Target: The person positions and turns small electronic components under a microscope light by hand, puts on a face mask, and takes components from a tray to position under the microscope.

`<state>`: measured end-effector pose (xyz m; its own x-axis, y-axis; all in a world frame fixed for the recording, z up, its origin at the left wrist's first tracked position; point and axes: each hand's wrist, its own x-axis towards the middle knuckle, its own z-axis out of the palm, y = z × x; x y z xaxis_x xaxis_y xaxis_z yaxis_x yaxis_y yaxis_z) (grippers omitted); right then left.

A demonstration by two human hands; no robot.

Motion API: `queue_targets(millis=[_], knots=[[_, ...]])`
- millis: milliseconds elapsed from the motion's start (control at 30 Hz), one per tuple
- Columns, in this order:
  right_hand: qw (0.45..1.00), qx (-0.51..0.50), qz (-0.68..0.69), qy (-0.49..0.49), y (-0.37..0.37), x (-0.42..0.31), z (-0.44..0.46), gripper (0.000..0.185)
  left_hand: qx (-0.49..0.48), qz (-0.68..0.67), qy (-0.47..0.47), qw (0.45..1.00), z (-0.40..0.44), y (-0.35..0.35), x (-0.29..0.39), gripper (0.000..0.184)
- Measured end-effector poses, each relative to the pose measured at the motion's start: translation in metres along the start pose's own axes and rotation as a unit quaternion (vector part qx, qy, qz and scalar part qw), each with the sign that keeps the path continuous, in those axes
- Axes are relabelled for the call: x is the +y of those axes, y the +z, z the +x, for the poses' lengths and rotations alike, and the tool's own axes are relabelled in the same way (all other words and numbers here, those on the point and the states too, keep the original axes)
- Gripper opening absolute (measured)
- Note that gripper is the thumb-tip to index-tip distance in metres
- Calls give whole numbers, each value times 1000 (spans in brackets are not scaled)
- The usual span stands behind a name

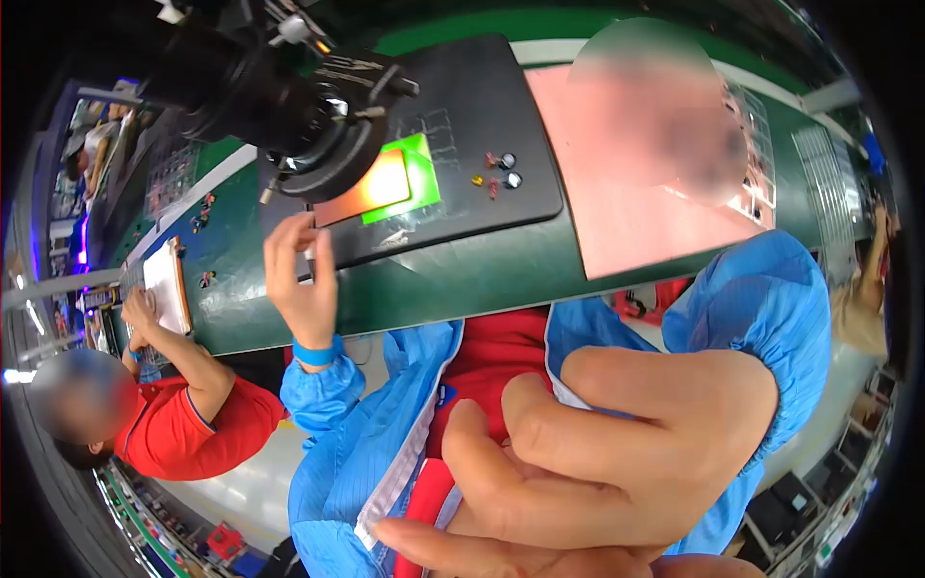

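Note:
My left hand, with a blue band at the wrist, is at the front left edge of a black base plate. Its fingers and thumb are bent around a small dark and silver part that I cannot make out. Just beyond them, a brightly lit orange rectangle lies on a green sheet under a black microscope head. Close to the camera, my right hand hangs in front of my body, fingers half bent and apart. Nothing shows in it, though its lower part is cut off.
Several small wired components lie on the base plate. A pink mat covers the right of the green table, partly behind a blurred patch. At left, a person in red works by a tray. A wire rack stands far right.

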<state>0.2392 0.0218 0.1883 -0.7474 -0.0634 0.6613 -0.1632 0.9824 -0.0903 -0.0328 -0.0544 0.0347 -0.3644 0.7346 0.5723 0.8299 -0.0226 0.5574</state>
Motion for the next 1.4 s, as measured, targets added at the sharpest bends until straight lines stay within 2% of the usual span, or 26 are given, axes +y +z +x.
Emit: queue_targets(millis=[167,300,367,400,433,467,533,567,633,700,767,800,867,900,933,967,1000,1033,1067,1133,1200,1233,1267,1300,1367,1400], knots=[[992,-62,110,17,-4,-23,-25,29,-173,-206,182,946,-50,26,56,32],[921,-208,305,123,42,-29,-80,12,-524,-348,20,777,-86,52,74,29],[867,-312,303,244,89,-26,-138,24,-623,-267,-3,735,-125,74,30,29],[814,-319,302,379,137,-9,-206,28,-643,-161,-164,731,-139,77,10,32],[747,-338,300,487,151,-1,-231,23,-530,-100,-48,841,-155,80,-14,34],[709,-270,250,602,176,-3,-273,24,-491,-77,3,868,-159,81,-32,35],[742,-168,72,645,227,-12,-344,31,-475,23,22,879,-164,77,-48,35],[739,-168,73,648,247,-17,-365,31,-452,125,42,882,-166,75,-56,35],[720,-49,90,686,264,-26,-378,36,-451,149,53,878,-175,75,-77,35],[668,-117,176,714,256,-27,-395,48,-453,171,66,872,-181,75,-94,36],[548,-201,264,768,273,-33,-438,61,-562,188,52,804,-180,78,-107,39],[402,-203,364,816,234,-36,-389,68,-564,186,54,803,-192,83,-132,39],[387,-244,373,807,225,-48,-399,68,-526,-4,-50,849,-228,95,-184,45],[374,-286,384,794,220,-53,-406,68,-528,-6,-50,848,-221,91,-177,45],[378,-267,434,773,214,-54,-408,63,-562,-34,-217,797,-207,81,-160,47],[375,-269,434,774,220,-57,-413,63,-575,-50,-300,759,-205,77,-158,49],[443,-210,390,780,232,-61,-419,58,-579,-59,-381,718,-202,73,-156,50],[508,-148,341,777,242,-61,-422,53,-601,23,-297,741,-205,73,-166,48],[508,-150,341,777,250,-60,-426,53,-614,105,-210,754,-208,73,-179,46],[590,-75,193,781,263,-52,-426,40,-617,185,-120,755,-228,73,-217,45],[583,-56,168,793,242,-43,-380,36,-551,136,24,823,-260,69,-258,39],[575,-35,141,805,229,-41,-354,32,-549,138,20,824,-270,66,-266,39],[620,-4,120,775,222,-42,-339,30,-531,248,112,802,-277,64,-264,39],[621,-5,121,774,231,-45,-346,30,-511,227,72,826,-278,61,-251,39],[709,84,94,693,251,-56,-365,32,-463,176,-5,869,-282,54,-225,39],[646,29,123,753,247,-61,-362,37,-438,101,-162,879,-275,54,-208,39]])
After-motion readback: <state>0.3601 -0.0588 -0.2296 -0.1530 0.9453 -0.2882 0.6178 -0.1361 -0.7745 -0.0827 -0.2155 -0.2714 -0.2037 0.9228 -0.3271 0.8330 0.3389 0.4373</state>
